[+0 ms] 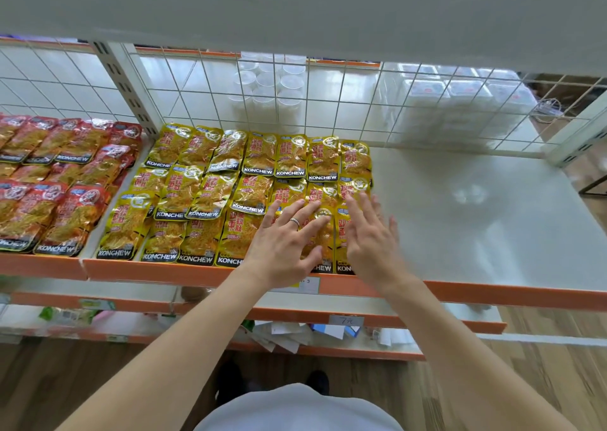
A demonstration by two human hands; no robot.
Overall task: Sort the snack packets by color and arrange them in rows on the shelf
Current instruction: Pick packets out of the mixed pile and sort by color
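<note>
Pale garment on the person's torso sits lowest in view; both bare forearms reach up from it to the shelf.

Obstructions: the upper shelf board overhangs and cuts off everything above the wire mesh back. A slotted upright post splits the shelf into two bays. Both hands hide parts of the front-row packets at the right end of the block.

Left hand: fingers straight and spread, lying flat on the yellow packets, holding nothing. Ring on one finger.
Right hand: fingers straight and slightly blurred, at the right edge of the yellow block, nothing gripped. Cannot tell whether it touches the packets.

Yellow packets: three overlapping rows in the left part of the right bay, front row against the orange front edge. Red packets: in rows in the left bay, beyond the post. The colours are not mixed.

Behind the mesh: stacked clear plastic cups and, further right, stacked clear lidded containers; their contents are too blurred to tell.

Below: a lower shelf with a price label on its orange lip, and loose cartons and papers underneath. Wooden floor to the right.
</note>
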